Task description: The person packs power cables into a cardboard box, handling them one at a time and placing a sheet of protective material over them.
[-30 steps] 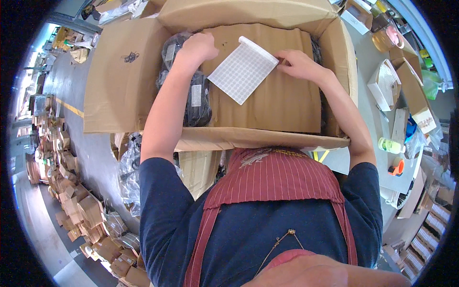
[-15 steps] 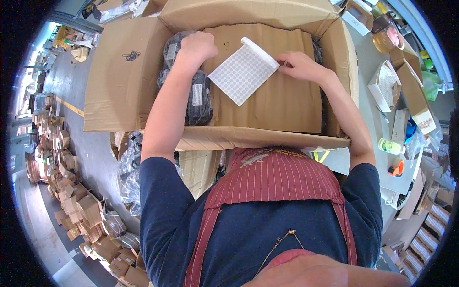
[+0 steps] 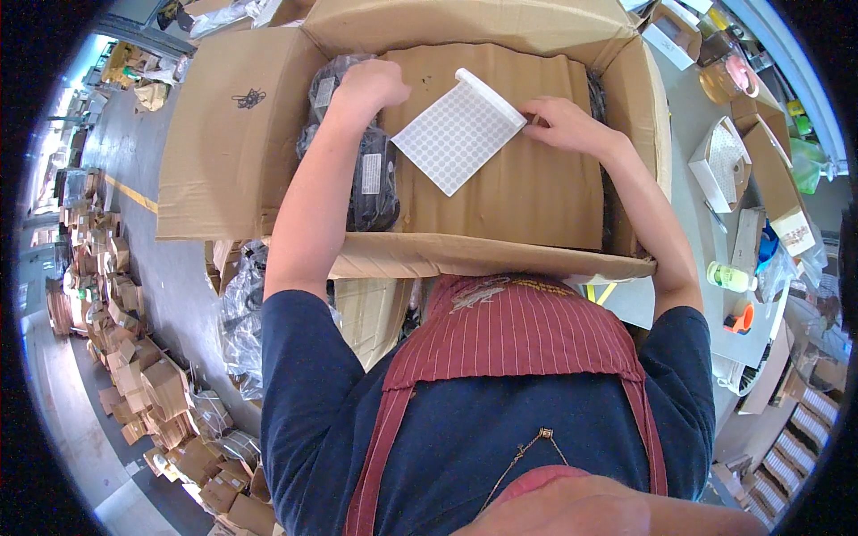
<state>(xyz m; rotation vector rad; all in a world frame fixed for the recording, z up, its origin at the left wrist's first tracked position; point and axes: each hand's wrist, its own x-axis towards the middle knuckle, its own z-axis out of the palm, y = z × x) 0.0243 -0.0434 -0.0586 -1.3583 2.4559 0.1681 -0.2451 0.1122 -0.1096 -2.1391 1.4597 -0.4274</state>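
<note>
1. Left hand (image 3: 368, 87): knuckles up, fingers curled down at the left edge of the flat brown corrugated cardboard insert (image 3: 509, 170). Seems to be pressing or gripping that edge, but the fingertips are hidden, so I can't tell whether it actually holds anything.
2. Just below and to the left of the left hand: black plastic-wrapped bundles with white labels (image 3: 368, 174), packed down the left side of the large open brown cardboard box (image 3: 232, 134). The hand touches or nearly touches the top bundle.
3. Right hand (image 3: 565, 127): fingers narrow, pinching the right corner of the white square sheet of small round dots (image 3: 454, 136).
4. The sheet lies tilted like a diamond on the insert, between the two hands. Its upper edge is curled up into a roll beside the right fingertips. It is just right of the left hand, not touching it.
5. Box flaps are open; the left flap spreads out left of the left forearm.
6. Right of the right arm, outside the box: a grey table (image 3: 688, 161) with small cardboard boxes (image 3: 770, 174) and a small green-capped bottle (image 3: 731, 277).
7. The person wears a dark blue tee and a red striped apron (image 3: 518, 330).
</note>
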